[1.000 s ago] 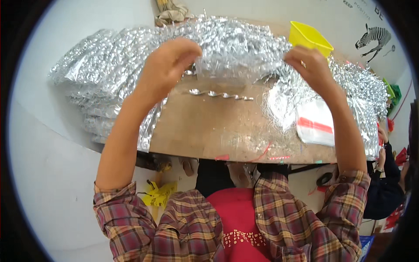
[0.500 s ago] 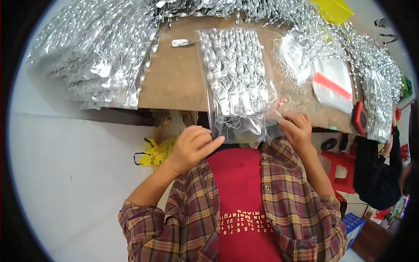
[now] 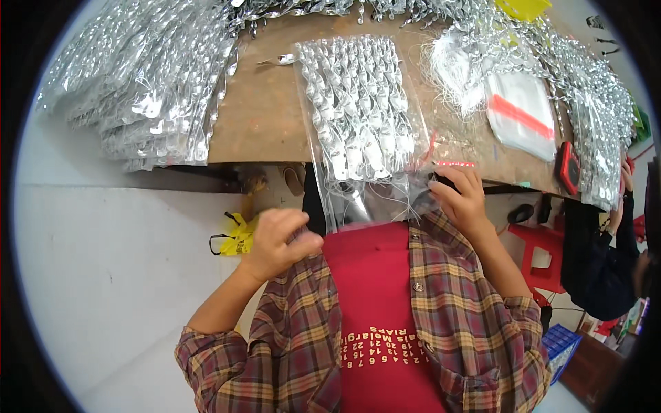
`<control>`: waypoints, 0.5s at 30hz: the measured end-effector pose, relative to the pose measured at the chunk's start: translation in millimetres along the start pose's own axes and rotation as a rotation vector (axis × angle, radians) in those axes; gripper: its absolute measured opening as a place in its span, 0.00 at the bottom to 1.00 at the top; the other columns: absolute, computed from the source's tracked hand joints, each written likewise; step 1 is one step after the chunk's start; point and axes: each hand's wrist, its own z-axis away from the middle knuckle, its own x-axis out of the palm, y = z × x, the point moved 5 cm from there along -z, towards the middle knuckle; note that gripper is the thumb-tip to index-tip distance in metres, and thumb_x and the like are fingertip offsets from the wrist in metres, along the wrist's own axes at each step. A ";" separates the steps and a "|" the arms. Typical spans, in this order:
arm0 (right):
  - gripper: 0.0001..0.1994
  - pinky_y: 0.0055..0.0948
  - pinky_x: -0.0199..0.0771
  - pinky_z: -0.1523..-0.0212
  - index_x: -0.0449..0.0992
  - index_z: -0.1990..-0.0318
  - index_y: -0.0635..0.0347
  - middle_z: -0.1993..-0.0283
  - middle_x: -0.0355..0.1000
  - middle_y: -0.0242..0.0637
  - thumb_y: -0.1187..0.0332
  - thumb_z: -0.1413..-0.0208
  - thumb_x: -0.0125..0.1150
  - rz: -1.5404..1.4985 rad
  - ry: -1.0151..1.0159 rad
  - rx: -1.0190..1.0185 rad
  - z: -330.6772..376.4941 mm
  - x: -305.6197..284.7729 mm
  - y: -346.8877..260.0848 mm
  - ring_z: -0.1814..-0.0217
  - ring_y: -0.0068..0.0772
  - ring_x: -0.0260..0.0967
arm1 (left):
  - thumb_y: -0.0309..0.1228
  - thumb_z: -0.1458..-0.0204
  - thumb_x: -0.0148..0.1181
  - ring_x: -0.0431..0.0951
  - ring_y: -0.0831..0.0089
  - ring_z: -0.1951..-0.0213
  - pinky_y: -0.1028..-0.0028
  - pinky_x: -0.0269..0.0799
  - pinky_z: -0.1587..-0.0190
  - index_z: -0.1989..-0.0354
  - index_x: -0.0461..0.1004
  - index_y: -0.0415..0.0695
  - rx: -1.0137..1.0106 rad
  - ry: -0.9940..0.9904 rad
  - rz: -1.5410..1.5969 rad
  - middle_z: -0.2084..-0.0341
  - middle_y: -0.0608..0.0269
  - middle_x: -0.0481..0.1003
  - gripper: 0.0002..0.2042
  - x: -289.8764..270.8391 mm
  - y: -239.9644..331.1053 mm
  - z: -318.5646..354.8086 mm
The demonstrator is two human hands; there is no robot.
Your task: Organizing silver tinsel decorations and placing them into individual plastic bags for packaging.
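Note:
A clear plastic bag (image 3: 365,215) holding several twisted silver foil strands (image 3: 354,103) lies over the table's near edge. Its lower end, with loose white strings inside, hangs toward my red shirt. My right hand (image 3: 463,198) pinches the bag's right edge near its mouth, beside a small red-marked strip. To the left of the bag, my left hand (image 3: 279,241) is raised and apart from it, slightly blurred, fingers bent and thumb separated, with nothing visible in it.
Piled bagged silver strands (image 3: 151,89) cover the table's left. At right lie white strings (image 3: 458,72), flat clear bags with a red band (image 3: 520,117) and a red-black device (image 3: 567,167). A red stool (image 3: 540,258) and another person's dark sleeve (image 3: 595,282) are at far right.
My left hand has let go of the bag and moved left and down. My right hand stays at the bag's right edge. The whole view has shifted slightly.

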 end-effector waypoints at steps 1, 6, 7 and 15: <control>0.13 0.38 0.66 0.59 0.75 0.65 0.56 0.55 0.70 0.39 0.75 0.63 0.65 -0.002 -0.002 0.000 0.6 0.3 -2.0 0.57 0.43 0.67 | 0.27 0.59 0.63 0.70 0.60 0.55 0.63 0.67 0.58 0.59 0.72 0.56 -0.003 -0.001 0.001 0.55 0.59 0.67 0.17 2.0 -0.8 -2.3; 0.20 0.38 0.66 0.58 0.70 0.59 0.57 0.54 0.69 0.39 0.76 0.65 0.65 -0.054 0.110 -0.026 8.9 0.4 -6.2 0.55 0.43 0.67 | 0.28 0.56 0.60 0.63 0.58 0.44 0.58 0.61 0.47 0.55 0.71 0.55 -0.045 0.114 -0.158 0.47 0.59 0.65 0.17 20.3 -13.4 -29.1; 0.20 0.38 0.66 0.58 0.70 0.59 0.57 0.54 0.69 0.39 0.76 0.65 0.65 -0.053 0.111 -0.026 8.7 0.7 -5.9 0.55 0.43 0.67 | 0.28 0.55 0.59 0.63 0.58 0.43 0.58 0.61 0.46 0.53 0.71 0.56 -0.018 0.092 -0.175 0.46 0.61 0.65 0.18 26.4 -14.1 -34.8; 0.12 0.35 0.64 0.55 0.74 0.66 0.54 0.54 0.72 0.35 0.76 0.62 0.63 0.049 0.025 -0.136 -6.3 5.6 -18.2 0.53 0.37 0.67 | 0.25 0.56 0.60 0.69 0.58 0.49 0.63 0.66 0.49 0.53 0.73 0.49 0.080 0.093 -0.050 0.51 0.61 0.69 0.18 32.4 -6.0 -52.2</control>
